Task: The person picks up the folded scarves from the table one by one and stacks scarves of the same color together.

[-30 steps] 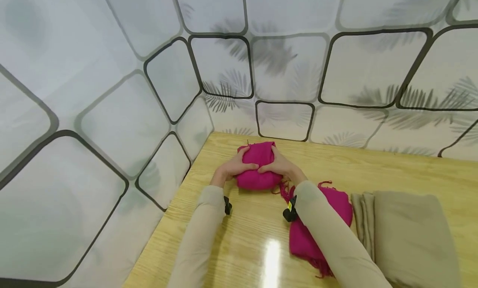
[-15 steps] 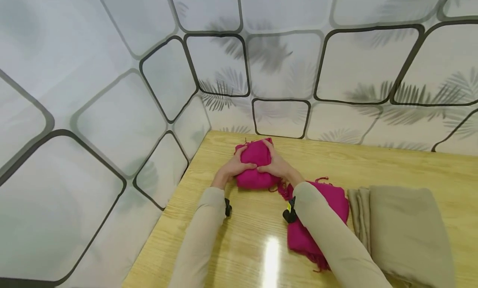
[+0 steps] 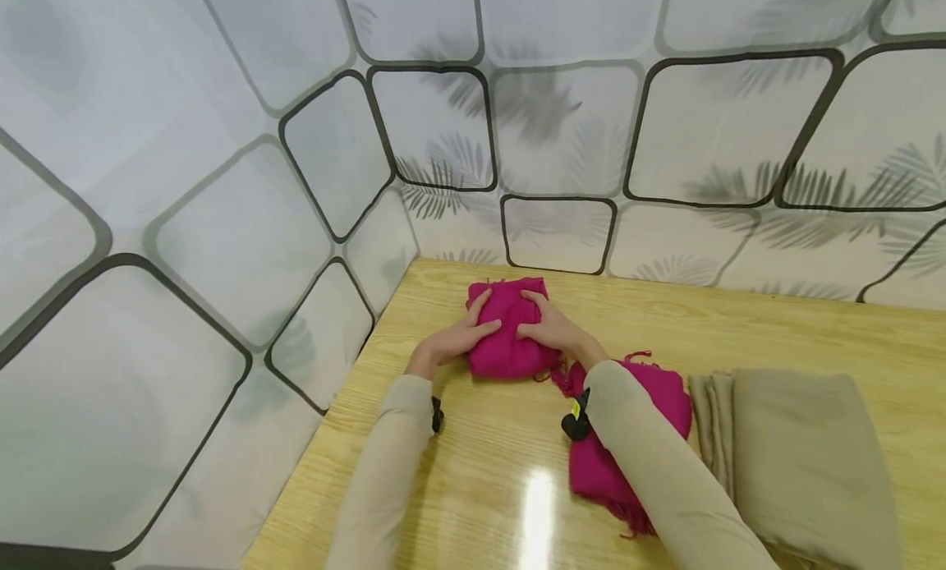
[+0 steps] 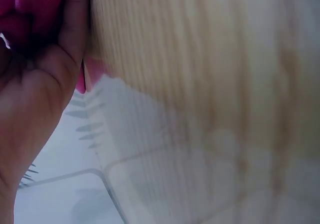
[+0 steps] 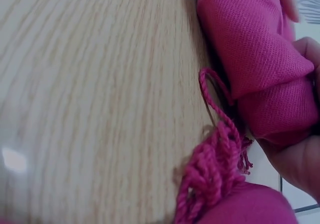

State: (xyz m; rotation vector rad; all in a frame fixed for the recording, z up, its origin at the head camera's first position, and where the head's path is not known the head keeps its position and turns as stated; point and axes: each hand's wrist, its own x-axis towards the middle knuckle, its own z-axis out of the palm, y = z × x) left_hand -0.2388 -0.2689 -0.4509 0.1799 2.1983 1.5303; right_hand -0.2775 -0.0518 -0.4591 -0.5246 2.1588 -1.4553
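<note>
A magenta folded scarf [image 3: 512,358] lies as a thick bundle near the table's back left corner. At its left side, my left hand [image 3: 456,335] holds it, with thumb and a finger spread over the top. From the right, my right hand [image 3: 553,327] grips the bundle's other side, its thumb also on the cloth. In the left wrist view the left hand [image 4: 37,94] lies low along the table against the pink fabric. Twisted fringe [image 5: 215,169] hangs by the bundle's right end in the right wrist view. Parts of several fingers are hidden by the cloth.
A second magenta fringed cloth [image 3: 668,402] lies flat under my right forearm. Right of it sits a folded khaki cloth [image 3: 805,463]. Patterned curtain-like walls [image 3: 562,233] bound the wooden table [image 3: 488,488] at the back and left.
My thumbs have drawn apart on top of the bundle, the left hand shifting slightly left. The right forefinger has come down from the far edge. The bundle stays in about the same place.
</note>
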